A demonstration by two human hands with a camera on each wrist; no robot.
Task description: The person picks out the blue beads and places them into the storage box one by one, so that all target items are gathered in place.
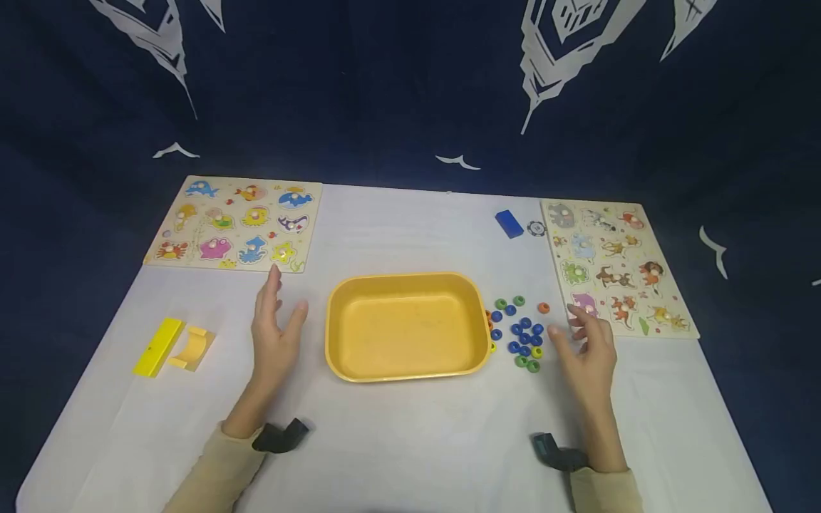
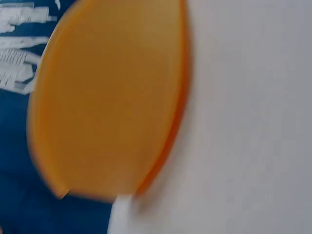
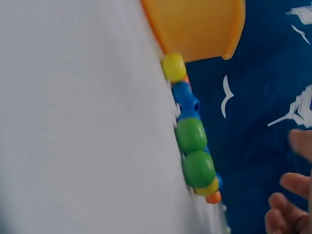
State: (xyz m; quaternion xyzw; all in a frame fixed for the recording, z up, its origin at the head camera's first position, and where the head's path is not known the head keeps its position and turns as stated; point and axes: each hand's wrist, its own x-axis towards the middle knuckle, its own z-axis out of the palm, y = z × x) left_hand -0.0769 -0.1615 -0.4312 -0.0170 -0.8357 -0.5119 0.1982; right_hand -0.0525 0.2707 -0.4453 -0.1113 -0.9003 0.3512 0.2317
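A yellow tray point(image 1: 410, 376) with nothing inside sits mid-table. To its left my left hand point(image 1: 274, 342) hovers with thumb and fingers apart, holding nothing; the left wrist view shows the tray point(image 2: 107, 107) blurred. My right hand point(image 1: 586, 360) is at the right, fingers loosely bent and nothing in them. Between that hand and the tray lie several small round beads: blue point(image 1: 524, 338), green point(image 1: 533, 366), yellow point(image 1: 536, 352) and orange point(image 1: 544, 308). In the right wrist view, green beads point(image 3: 199, 168) stand in front of others, and my right fingertips point(image 3: 295, 184) show at the edge.
A sea-animal puzzle board point(image 1: 234, 224) lies back left, an animal puzzle board point(image 1: 631, 303) at the right. Left of my left hand are a yellow block point(image 1: 159, 347) and a curved yellow piece point(image 1: 192, 348). A blue block point(image 1: 509, 224) and a round chip point(image 1: 536, 229) lie at the back.
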